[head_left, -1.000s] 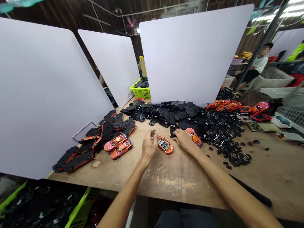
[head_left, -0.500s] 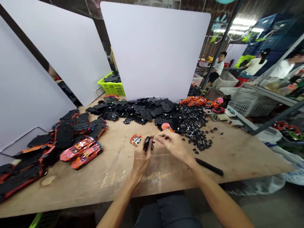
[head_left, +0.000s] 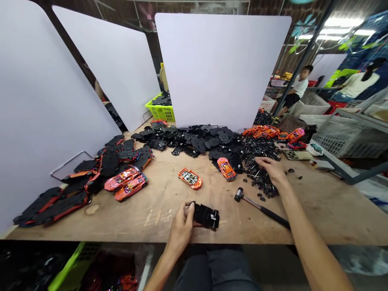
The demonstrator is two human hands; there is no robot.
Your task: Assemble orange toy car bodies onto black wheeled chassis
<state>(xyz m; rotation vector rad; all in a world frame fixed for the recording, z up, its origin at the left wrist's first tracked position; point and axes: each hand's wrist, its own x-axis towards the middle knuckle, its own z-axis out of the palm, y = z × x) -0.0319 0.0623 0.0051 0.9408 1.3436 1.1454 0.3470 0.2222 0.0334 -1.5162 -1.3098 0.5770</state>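
Observation:
My left hand (head_left: 181,223) is closed on one end of a black toy car chassis (head_left: 202,216) near the table's front edge. A pair of wheels shows at its far end. At the right, my right hand (head_left: 272,169) reaches over a heap of black wheels on metal axles (head_left: 260,146); its fingers are stretched out, and I see nothing held in them. An orange toy car body (head_left: 190,178) lies inside-up beyond the chassis. Another orange car body (head_left: 226,168) rests right side up near the heap. A hammer (head_left: 254,203) with a black handle lies below my right forearm.
Black chassis plates (head_left: 194,139) are piled along the back, before a white panel (head_left: 222,68). Assembled cars (head_left: 112,161) crowd the left side, with orange cars (head_left: 262,131) at the back right. A green basket (head_left: 162,111) stands behind. People (head_left: 300,87) sit in the right background.
My right hand has left the chassis and moved right to the wheel heap. My left hand has brought the chassis lower, towards the table's front edge. The camera view has shifted.

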